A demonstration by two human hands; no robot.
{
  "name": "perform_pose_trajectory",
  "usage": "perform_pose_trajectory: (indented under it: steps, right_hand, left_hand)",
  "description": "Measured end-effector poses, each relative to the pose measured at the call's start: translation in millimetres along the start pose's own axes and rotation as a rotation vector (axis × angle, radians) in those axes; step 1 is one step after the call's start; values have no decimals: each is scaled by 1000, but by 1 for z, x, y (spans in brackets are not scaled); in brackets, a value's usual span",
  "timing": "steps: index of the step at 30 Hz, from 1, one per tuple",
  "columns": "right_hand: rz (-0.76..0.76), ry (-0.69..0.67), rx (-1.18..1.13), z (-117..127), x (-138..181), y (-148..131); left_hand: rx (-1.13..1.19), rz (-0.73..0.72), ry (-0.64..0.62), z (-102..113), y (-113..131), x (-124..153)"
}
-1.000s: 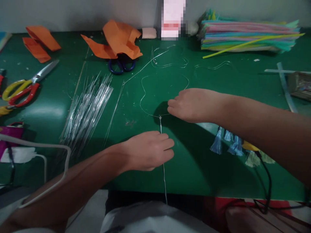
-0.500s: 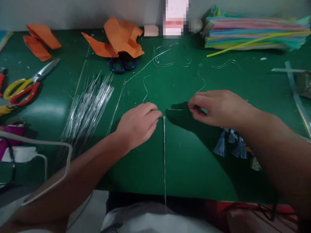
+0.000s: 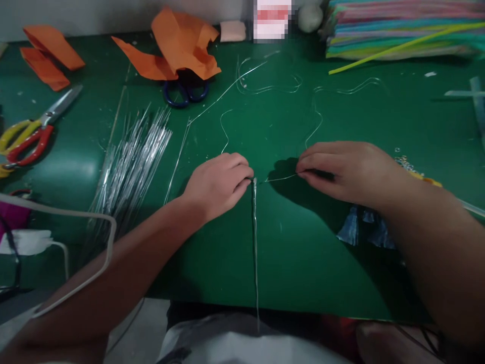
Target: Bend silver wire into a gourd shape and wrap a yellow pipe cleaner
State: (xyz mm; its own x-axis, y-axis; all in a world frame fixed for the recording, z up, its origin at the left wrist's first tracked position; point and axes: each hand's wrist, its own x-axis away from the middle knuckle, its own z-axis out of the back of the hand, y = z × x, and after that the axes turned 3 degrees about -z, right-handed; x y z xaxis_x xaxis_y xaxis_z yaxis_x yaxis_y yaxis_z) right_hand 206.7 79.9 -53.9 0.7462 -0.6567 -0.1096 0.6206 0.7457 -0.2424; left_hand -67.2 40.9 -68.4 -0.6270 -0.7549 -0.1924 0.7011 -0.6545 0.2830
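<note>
My left hand (image 3: 222,183) is closed in a pinch at the top of a long, thin silver strand (image 3: 255,232), which runs straight down over the table's front edge. The fingers hide exactly how the top is gripped. To the right, my right hand (image 3: 337,169) pinches a fine thread (image 3: 282,178) between thumb and forefinger. Its short free end points toward the strand's top, with a small gap between them. Behind that hand the thread winds away over the green table (image 3: 295,242). Another fine thread curls out behind my left hand.
A bundle of silver strands (image 3: 140,162) lies left of my left hand. Farther left are red-and-yellow scissors (image 3: 32,141). Blue-handled scissors (image 3: 185,95) lie under orange paper (image 3: 182,45). Blue tassels (image 3: 348,227) are beneath my right forearm; colourful pipe cleaners (image 3: 401,35) lie at the back right.
My right hand has drawn its fingers closer together, and the thread's free end sits slightly lower. My left hand keeps its pinch. The whole view has shifted a little.
</note>
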Motion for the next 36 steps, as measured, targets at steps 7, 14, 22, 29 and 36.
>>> perform_pose_trajectory:
  steps: [7, 14, 22, 29, 36]
  right_hand:
    - [-73, -31, 38, 0, -2, -6]
    - [-85, -24, 21, -2, -2, -6]
    - [-73, -23, 24, -3, -3, -6]
    - [-87, -35, 16, -1, -2, -7]
    - [-75, -40, 19, 1, -2, -8]
  left_hand:
    - [14, 2, 6, 2, -3, 1]
    - [-185, -248, -4, 10, 21, 16]
    - [-277, -417, -3, 10, 37, 22]
    - [-279, -438, -54, 9, 33, 23]
    - [-299, -410, -42, 8, 34, 25]
